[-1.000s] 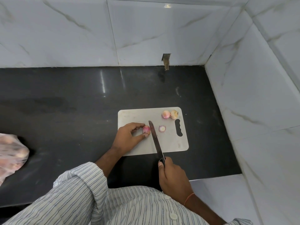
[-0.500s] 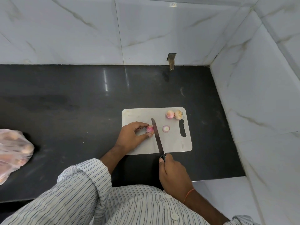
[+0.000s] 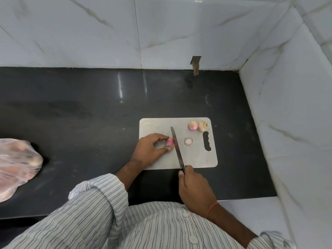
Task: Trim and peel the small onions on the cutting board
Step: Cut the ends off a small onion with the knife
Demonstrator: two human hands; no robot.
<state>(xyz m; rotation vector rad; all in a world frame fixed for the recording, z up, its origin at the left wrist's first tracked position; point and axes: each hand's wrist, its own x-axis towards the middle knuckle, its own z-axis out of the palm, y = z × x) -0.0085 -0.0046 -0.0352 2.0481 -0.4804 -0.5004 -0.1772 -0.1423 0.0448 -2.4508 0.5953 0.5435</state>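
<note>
A pale grey cutting board (image 3: 195,155) lies on the black counter. My left hand (image 3: 149,150) pinches a small pink onion (image 3: 169,142) between thumb and fingers near the board's left side. My right hand (image 3: 195,189) grips the handle of a long knife (image 3: 177,148); its blade lies against the onion's right end. A cut-off onion end (image 3: 188,141) lies to the right of the blade. Two more small onions, one pink (image 3: 193,125) and one pale brown (image 3: 202,125), touch each other at the board's far right corner.
A clear plastic bag of onions (image 3: 17,168) sits on the counter (image 3: 89,114) at the far left. White marble walls (image 3: 287,114) close in the back and right sides. The counter's front edge runs just below my right hand.
The view has shifted slightly. My hands, the knife and the onion keep nearly the same pose, with the blade still at the onion's right end.
</note>
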